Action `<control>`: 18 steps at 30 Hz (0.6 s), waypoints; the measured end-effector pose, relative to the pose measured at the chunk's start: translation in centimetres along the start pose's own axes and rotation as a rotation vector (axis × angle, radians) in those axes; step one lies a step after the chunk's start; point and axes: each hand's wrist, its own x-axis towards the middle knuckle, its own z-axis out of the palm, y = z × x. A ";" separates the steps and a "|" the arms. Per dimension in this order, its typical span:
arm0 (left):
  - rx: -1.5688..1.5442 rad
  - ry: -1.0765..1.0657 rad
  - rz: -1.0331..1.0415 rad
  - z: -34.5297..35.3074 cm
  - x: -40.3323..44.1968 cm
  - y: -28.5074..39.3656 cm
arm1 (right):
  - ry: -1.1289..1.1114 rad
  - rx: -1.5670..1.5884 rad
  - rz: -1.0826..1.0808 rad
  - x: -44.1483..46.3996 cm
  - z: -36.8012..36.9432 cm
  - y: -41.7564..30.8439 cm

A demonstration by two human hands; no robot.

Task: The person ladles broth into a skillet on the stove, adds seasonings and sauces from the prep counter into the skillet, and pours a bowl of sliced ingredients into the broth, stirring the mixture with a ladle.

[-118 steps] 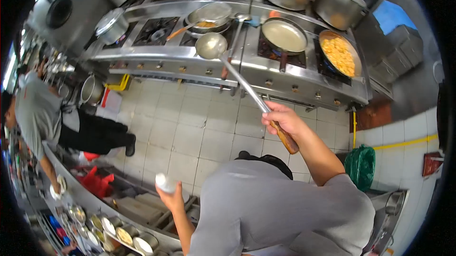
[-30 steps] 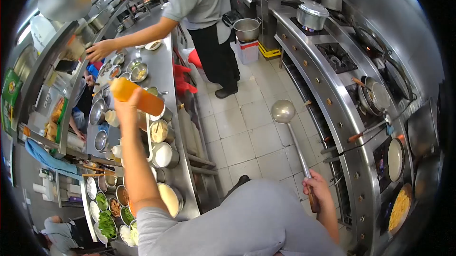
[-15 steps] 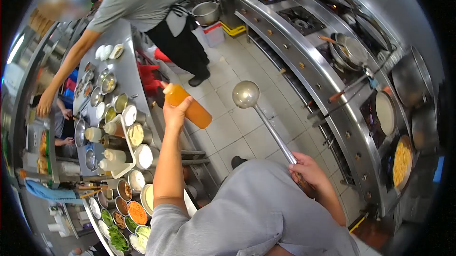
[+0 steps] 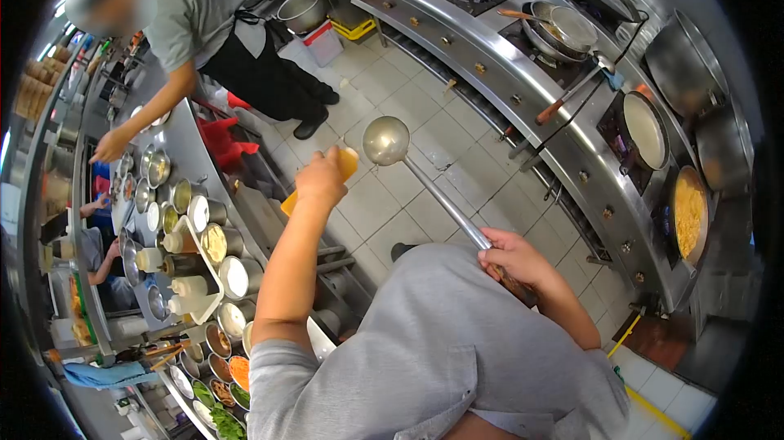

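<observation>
My left hand [image 4: 321, 180] is wrapped round an orange squeeze bottle [image 4: 349, 165], seen from the back of the hand. The bottle is tilted; one end shows just left of the ladle's bowl, and its nozzle cannot be made out. My right hand [image 4: 516, 258] grips the lower handle of a long metal ladle [image 4: 445, 203] with a wooden end. Its round bowl [image 4: 385, 140] faces up over the tiled floor, close to the bottle but apart from it. A little shiny liquid may lie in the bowl; I cannot tell.
Left, a steel counter holds metal bowls, sauce bottles [image 4: 192, 286] and tubs of cut vegetables [image 4: 239, 372]. A co-worker [image 4: 196, 24] reaches over its far end. On the right stands a curved stove [image 4: 482, 73] with a pale pan [image 4: 645, 131] and a pan of yellow food [image 4: 690, 215].
My left hand has turned over with the bottle and moved right, nearer the ladle. The ladle has shifted slightly up and left. The co-worker's arm has drawn in.
</observation>
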 end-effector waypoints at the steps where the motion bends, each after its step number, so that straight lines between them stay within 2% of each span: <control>1: 0.114 -0.017 0.021 0.5 0.4 0.5 | 0.003 0.001 -0.001 -0.1 -0.1 -0.2; 2: 0.228 -0.036 0.042 1.0 0.7 1.0 | 0.004 -0.005 0.010 -0.2 0.0 -0.4; 9: 0.354 -0.106 0.064 2.5 2.0 3.4 | -0.012 -0.025 0.013 -0.4 -0.5 0.1; 18: 0.224 -0.199 0.050 1.5 1.4 4.7 | 0.012 0.003 0.000 -0.7 -1.5 0.8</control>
